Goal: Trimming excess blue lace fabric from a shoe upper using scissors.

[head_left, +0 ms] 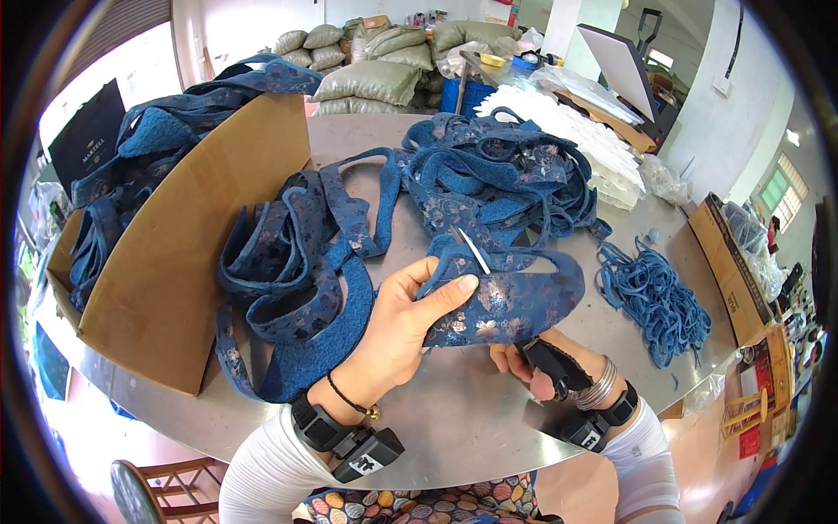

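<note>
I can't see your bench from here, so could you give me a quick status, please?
Left hand grips blue floral fabric piece. Right hand under it, holding black-handled scissors. Trimmed blue strips lie right; nothing in the way.

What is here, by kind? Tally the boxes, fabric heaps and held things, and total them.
Cardboard boxes: 2
Blue fabric heaps: 3
White stack: 1
Blue floral piece in the left hand: 1
Black-handled tool in the right hand: 1
Total: 8
</note>
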